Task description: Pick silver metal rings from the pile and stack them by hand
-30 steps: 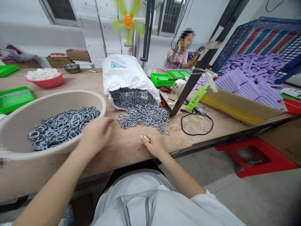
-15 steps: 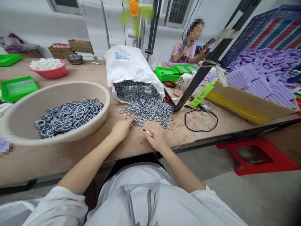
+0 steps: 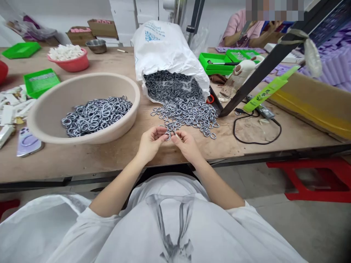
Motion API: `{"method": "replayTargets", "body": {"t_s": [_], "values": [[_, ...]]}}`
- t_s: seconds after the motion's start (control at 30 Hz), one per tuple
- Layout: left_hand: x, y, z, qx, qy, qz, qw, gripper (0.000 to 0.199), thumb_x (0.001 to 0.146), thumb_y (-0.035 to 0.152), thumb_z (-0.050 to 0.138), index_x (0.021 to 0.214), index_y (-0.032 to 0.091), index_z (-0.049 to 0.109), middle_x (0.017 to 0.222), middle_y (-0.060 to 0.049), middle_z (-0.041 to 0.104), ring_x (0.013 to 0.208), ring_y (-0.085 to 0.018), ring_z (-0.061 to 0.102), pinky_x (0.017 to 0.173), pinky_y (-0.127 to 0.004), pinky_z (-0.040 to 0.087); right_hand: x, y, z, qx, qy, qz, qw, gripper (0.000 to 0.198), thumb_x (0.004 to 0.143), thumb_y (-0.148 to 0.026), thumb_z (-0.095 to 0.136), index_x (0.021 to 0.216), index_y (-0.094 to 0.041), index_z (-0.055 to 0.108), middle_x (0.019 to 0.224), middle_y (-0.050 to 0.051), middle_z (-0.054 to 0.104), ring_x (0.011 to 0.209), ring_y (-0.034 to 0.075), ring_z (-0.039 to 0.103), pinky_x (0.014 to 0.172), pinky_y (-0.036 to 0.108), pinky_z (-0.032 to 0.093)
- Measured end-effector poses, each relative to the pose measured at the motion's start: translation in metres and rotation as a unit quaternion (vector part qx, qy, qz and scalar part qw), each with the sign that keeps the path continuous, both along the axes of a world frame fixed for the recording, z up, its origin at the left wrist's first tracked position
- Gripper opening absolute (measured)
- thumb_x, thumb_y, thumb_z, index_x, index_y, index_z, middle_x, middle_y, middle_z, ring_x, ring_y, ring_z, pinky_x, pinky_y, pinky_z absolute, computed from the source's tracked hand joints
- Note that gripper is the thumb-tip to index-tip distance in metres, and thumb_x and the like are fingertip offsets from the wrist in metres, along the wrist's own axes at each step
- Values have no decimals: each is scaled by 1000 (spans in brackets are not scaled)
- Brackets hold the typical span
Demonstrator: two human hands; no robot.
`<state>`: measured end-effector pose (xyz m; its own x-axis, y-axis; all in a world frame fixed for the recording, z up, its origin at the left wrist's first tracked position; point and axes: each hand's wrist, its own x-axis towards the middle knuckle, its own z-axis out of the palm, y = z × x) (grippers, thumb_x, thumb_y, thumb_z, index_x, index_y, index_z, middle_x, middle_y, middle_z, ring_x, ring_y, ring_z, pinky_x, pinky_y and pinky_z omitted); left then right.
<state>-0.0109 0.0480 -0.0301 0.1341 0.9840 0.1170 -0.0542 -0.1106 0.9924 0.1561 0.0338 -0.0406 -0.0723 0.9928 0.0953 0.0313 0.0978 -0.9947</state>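
Note:
My left hand (image 3: 150, 143) pinches a grey ring (image 3: 167, 136) between thumb and fingers, just above the table's front part. Close beside it, my right hand (image 3: 188, 146) is closed on a small pale-handled tool (image 3: 178, 136), mostly covered by the fingers; its dark tip points toward the ring. Whether tip and ring touch, I cannot tell. Just beyond both hands lies a heap of loose grey rings (image 3: 186, 112), spilling from the mouth of a white sack (image 3: 170, 49). To the left stands a wide beige basin (image 3: 44, 122) holding many more rings.
A purple phone (image 3: 29, 141) lies left of the basin, near white pieces (image 3: 9, 109) and a green tray (image 3: 42, 83). On the right are a slanted dark post (image 3: 255, 69), a black cable (image 3: 248, 143) and a cardboard box (image 3: 315, 106). A person (image 3: 238, 29) sits across the table.
My left hand has come up from the edge of the ring heap with a ring in it. My right hand has moved close to it. The view has tilted down and shifted left.

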Motion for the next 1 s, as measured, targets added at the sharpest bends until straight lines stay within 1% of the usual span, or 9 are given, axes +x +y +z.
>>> {"method": "replayTargets", "body": {"t_s": [0.07, 0.23, 0.33, 0.4, 0.47, 0.57, 0.63, 0.77, 1.0], "values": [[5, -11, 1, -22, -53, 10, 998, 36, 72, 36, 81, 98, 14, 69, 89, -6, 74, 78, -14, 68, 77, -28, 55, -9, 0, 4, -5, 36, 11, 999, 42, 74, -58, 73, 82, -18, 63, 76, -1, 60, 72, 13, 52, 71, 27, 43], [10, -27, 3, -99, -72, -21, 992, 45, 72, 55, 77, 81, 14, 64, 66, 0, 64, 54, -9, 57, 54, -21, 47, -15, -8, 12, -9, 61, 53, 997, 42, 74, -58, 75, 71, -20, 56, 65, -4, 55, 64, 12, 50, 66, 27, 44], [13, -35, 3, -136, -106, -44, 984, 49, 73, 62, 73, 73, 16, 54, 56, 4, 53, 45, -7, 47, 44, -19, 38, -15, -13, 14, -16, 86, 69, 994, 42, 71, -57, 78, 77, -22, 57, 69, -4, 56, 63, 12, 52, 63, 28, 46], [16, -39, 4, -147, -133, -64, 978, 49, 73, 61, 74, 74, 17, 52, 54, 6, 47, 43, -6, 43, 42, -18, 35, -14, -14, 15, -13, 96, 78, 992, 44, 69, -58, 80, 86, -23, 59, 76, -3, 58, 65, 12, 54, 64, 28, 47], [18, -44, 7, -161, -152, -91, 971, 48, 74, 59, 74, 74, 17, 51, 53, 7, 42, 42, -5, 41, 41, -18, 32, -13, -13, 15, -4, 92, 93, 991, 45, 73, -63, 75, 88, -23, 59, 78, -2, 58, 68, 13, 54, 66, 28, 47], [17, -47, 12, -186, -175, -110, 961, 49, 76, 58, 73, 70, 18, 47, 54, 8, 38, 42, -5, 39, 41, -18, 31, -8, -15, 17, 37, 33, 68, 996, 48, 84, -69, 58, 81, -22, 57, 72, -2, 56, 69, 13, 52, 67, 27, 44], [16, -48, 16, -193, -188, -104, 957, 50, 75, 58, 73, 68, 18, 44, 54, 8, 37, 42, -5, 39, 42, -18, 31, -4, -19, 19, 85, -57, 53, 993, 49, 90, -68, 50, 78, -21, 57, 69, -1, 56, 67, 13, 51, 65, 27, 41], [14, -48, 19, -202, -196, -85, 956, 51, 72, 57, 76, 71, 19, 44, 54, 8, 39, 43, -5, 41, 42, -18, 32, -1, -32, 25, 171, -222, 78, 957, 50, 97, -61, 40, 75, -20, 60, 68, 2, 59, 67, 15, 53, 64, 28, 36], [12, -50, 18, -196, -184, -104, 958, 50, 72, 58, 76, 72, 19, 46, 53, 8, 38, 43, -6, 40, 43, -18, 32, -1, -40, 29, 202, -266, 73, 940, 48, 98, -56, 42, 71, -21, 58, 65, 1, 55, 62, 14, 48, 60, 28, 30]]}}
